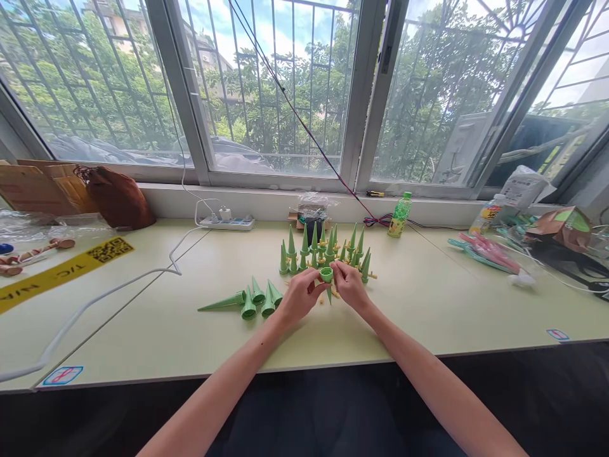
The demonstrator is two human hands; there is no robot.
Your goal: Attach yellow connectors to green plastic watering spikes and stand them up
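Note:
Between my two hands is a green plastic watering spike (pixel 326 273), its hollow end up and its point down. My left hand (pixel 301 293) grips it by the rim with thumb and fingers. Against the other side of that rim, my right hand (pixel 351 285) has its fingertips pinched together; what they hold, if anything, is too small to make out. Behind my hands stand several upright green spikes (pixel 305 242), with small yellow pieces (pixel 373 276) among them. More green spikes (pixel 248 306) are grouped left of my left hand, one lying flat.
A white power strip (pixel 231 223) with a trailing cable (pixel 143 274) sits at the back left. Near the window are a small open box (pixel 297 220) and a green-labelled bottle (pixel 400 214). Pink and green plastic packaging (pixel 490 252) lies at the right, and a brown bag (pixel 118 200) at the left.

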